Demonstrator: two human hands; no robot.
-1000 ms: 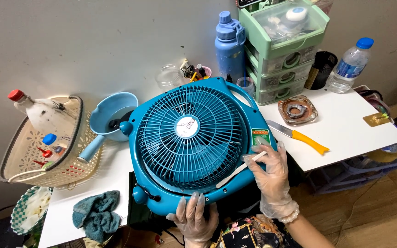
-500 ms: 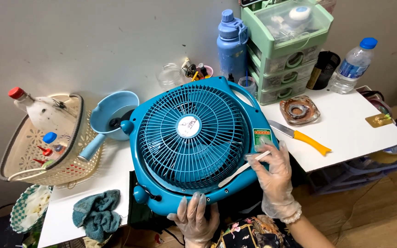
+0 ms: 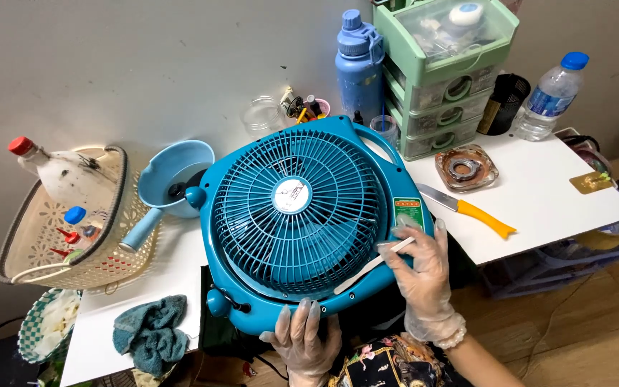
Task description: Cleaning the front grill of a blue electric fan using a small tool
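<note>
A: Not much movement over the last second. The teal box fan [image 3: 296, 218] lies face-up across the gap between the 2 white tabletops [image 3: 539, 201], where it was a second ago.

B: And the hands?

A: The gloved right hand [image 3: 420, 269] still pinches a thin white stick [image 3: 374, 264] (a slim scraper, by the look of it), its tip laid on the grille's lower right rim. It has barely shifted along that edge.

B: The left?

A: The left hand [image 3: 302, 340] stays flat, fingers spread open, pressing the fan's near edge, gripping nothing. So the work along the rim looks unhurried. The yellow-handled knife [image 3: 467, 209] lies untouched beside.
</note>
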